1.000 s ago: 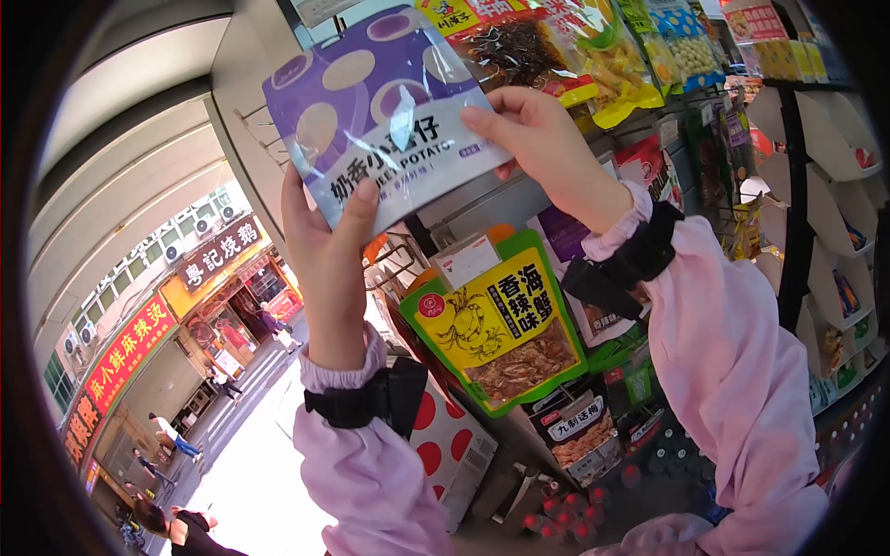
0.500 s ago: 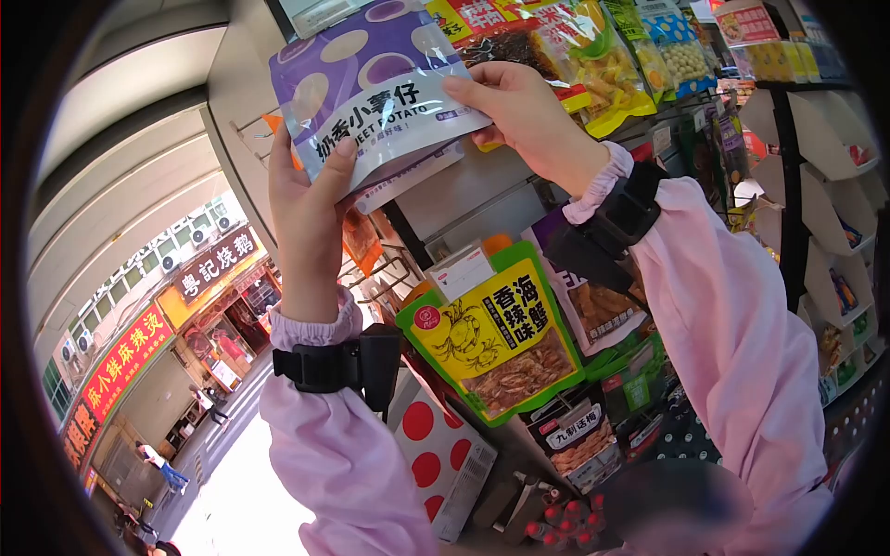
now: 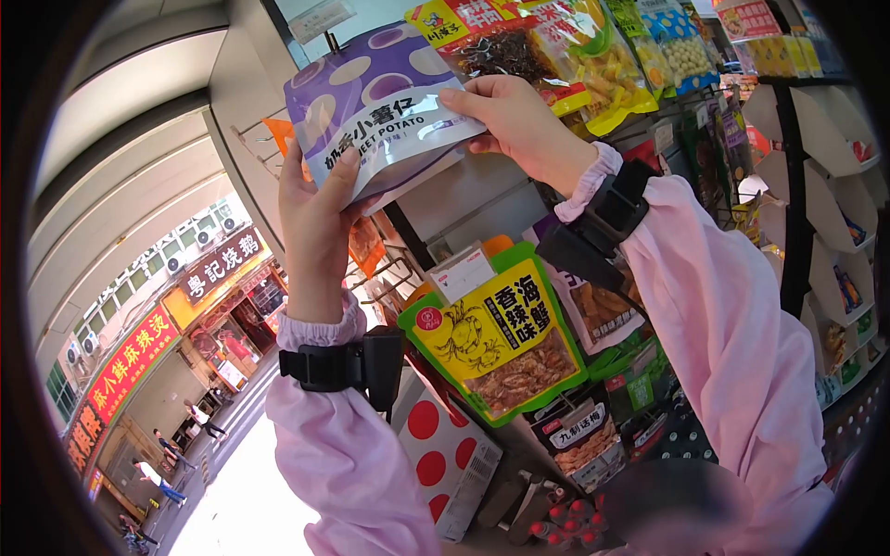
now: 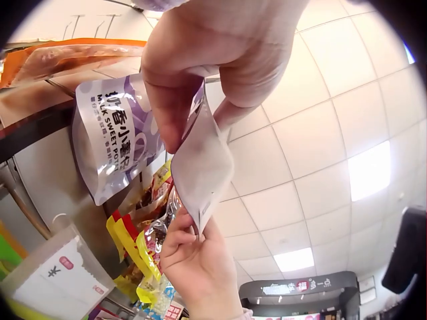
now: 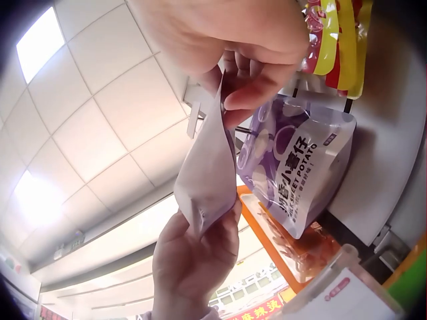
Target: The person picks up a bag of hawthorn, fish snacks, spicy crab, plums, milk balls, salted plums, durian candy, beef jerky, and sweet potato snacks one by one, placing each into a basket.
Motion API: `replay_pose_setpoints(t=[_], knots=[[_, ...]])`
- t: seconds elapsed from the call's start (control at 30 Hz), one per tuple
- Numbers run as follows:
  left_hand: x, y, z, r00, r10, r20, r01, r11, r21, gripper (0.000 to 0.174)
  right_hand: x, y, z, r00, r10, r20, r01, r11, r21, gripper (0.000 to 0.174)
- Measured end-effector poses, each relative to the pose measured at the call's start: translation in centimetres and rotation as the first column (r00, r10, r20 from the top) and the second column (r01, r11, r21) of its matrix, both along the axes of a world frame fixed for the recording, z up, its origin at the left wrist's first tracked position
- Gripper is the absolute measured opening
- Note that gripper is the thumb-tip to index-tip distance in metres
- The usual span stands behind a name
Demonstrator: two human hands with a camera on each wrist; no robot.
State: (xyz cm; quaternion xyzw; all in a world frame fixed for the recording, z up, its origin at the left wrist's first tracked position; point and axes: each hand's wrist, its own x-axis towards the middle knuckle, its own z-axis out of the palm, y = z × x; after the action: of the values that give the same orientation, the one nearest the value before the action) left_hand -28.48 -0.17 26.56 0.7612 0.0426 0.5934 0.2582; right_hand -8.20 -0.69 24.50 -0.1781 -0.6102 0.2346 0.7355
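Both hands hold a purple-and-white sweet potato snack bag (image 3: pixel 385 109) up against the display rack. My left hand (image 3: pixel 320 208) pinches its lower left corner, thumb on the printed front. At the right edge, my right hand (image 3: pixel 524 120) pinches it between thumb and fingers. The tip of a metal hook (image 3: pixel 331 42) shows at the bag's top edge. Seen from below in the left wrist view, the held bag's pale bottom (image 4: pixel 203 167) faces down. A second, matching snack bag (image 5: pixel 297 160) hangs just behind it.
Below hangs a green-and-yellow crab snack bag (image 3: pixel 505 334) with a white price tag (image 3: pixel 462 273) above it. Yellow-and-red snack bags (image 3: pixel 519 56) hang to the right. A red-dotted box (image 3: pixel 440 454) stands low down. The street (image 3: pixel 246 463) opens on the left.
The held bag has shifted up and away toward the rack, its top edge now beside the hook tip. Both hands moved with it and keep their grip.
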Motion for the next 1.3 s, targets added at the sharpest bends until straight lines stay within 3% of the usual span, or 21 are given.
replay_pose_setpoints(t=[0.17,0.27,0.47,0.6,0.63,0.7,0.73,0.77,0.83,0.9,0.93,1.0,1.03,1.07,1.13,1.3], knots=[[-0.2,0.3,-0.5,0.996,0.089,0.012,-0.088,0.993,-0.083,0.068,0.6,-0.1,-1.0,0.996,0.056,0.074,-0.049,0.995,-0.091,0.027],[-0.7,1.2,-1.2,0.985,0.171,0.035,-0.166,0.979,-0.122,0.062,1.3,0.6,-1.8,0.992,0.068,0.109,-0.055,0.991,-0.124,0.030],[-1.6,1.5,-2.3,0.954,0.298,-0.026,-0.299,0.950,-0.086,0.066,2.3,0.0,-3.7,0.998,0.002,0.062,0.002,0.998,-0.056,0.027],[-2.0,0.3,-4.3,0.864,0.503,0.016,-0.501,0.856,0.127,0.066,2.9,-2.2,-5.6,0.983,-0.057,0.174,0.050,0.998,0.044,0.033],[-2.0,-0.3,-5.6,0.858,0.510,0.054,-0.510,0.838,0.192,0.061,3.2,-3.3,-6.4,0.959,-0.075,0.273,0.067,0.997,0.038,0.028],[-1.1,-2.9,-8.7,0.820,0.559,0.128,-0.570,0.775,0.272,0.056,3.4,-5.8,-9.2,0.942,-0.006,0.335,-0.022,0.997,0.080,0.026],[-0.3,-4.0,-10.7,0.842,0.513,0.168,-0.539,0.793,0.283,0.051,3.6,-7.2,-11.2,0.927,0.119,0.355,-0.110,0.993,-0.043,0.026],[0.2,-5.2,-13.0,0.843,0.514,0.162,-0.538,0.793,0.285,0.049,3.7,-8.6,-13.7,0.900,0.216,0.378,-0.212,0.976,-0.053,0.024],[1.4,-7.5,-18.6,0.871,0.473,0.131,-0.489,0.814,0.313,0.043,4.7,-12.4,-17.8,0.780,0.209,0.590,-0.148,0.977,-0.150,0.019],[2.1,-9.6,-24.0,0.896,0.439,-0.070,-0.401,0.866,0.300,0.035,5.6,-14.6,-23.3,0.677,0.340,0.652,-0.187,0.937,-0.294,0.019],[2.5,-9.8,-26.8,0.912,0.394,-0.112,-0.338,0.878,0.340,0.032,6.1,-15.4,-26.3,0.660,0.334,0.673,-0.208,0.942,-0.264,0.019],[4.8,-11.5,-31.5,0.932,0.198,-0.305,-0.193,0.980,0.046,0.032,7.0,-17.6,-31.8,0.673,0.468,0.573,-0.165,0.850,-0.499,0.022],[6.5,-12.5,-34.0,0.922,0.130,-0.366,-0.190,0.973,-0.134,0.030,7.4,-18.5,-35.1,0.701,0.504,0.504,-0.157,0.799,-0.580,0.024],[7.6,-12.8,-36.8,0.865,0.087,-0.494,-0.205,0.960,-0.191,0.025,7.8,-19.7,-38.0,0.742,0.522,0.421,-0.139,0.734,-0.665,0.024],[9.8,-13.7,-42.3,0.800,-0.116,-0.589,-0.136,0.921,-0.365,0.021,9.0,-22.1,-43.9,0.813,0.500,0.298,-0.148,0.673,-0.724,0.024],[15.4,-16.2,-49.7,0.554,-0.445,-0.703,-0.135,0.785,-0.604,0.021,13.3,-32.1,-54.4,0.953,0.113,0.283,0.178,0.549,-0.816,0.025]])
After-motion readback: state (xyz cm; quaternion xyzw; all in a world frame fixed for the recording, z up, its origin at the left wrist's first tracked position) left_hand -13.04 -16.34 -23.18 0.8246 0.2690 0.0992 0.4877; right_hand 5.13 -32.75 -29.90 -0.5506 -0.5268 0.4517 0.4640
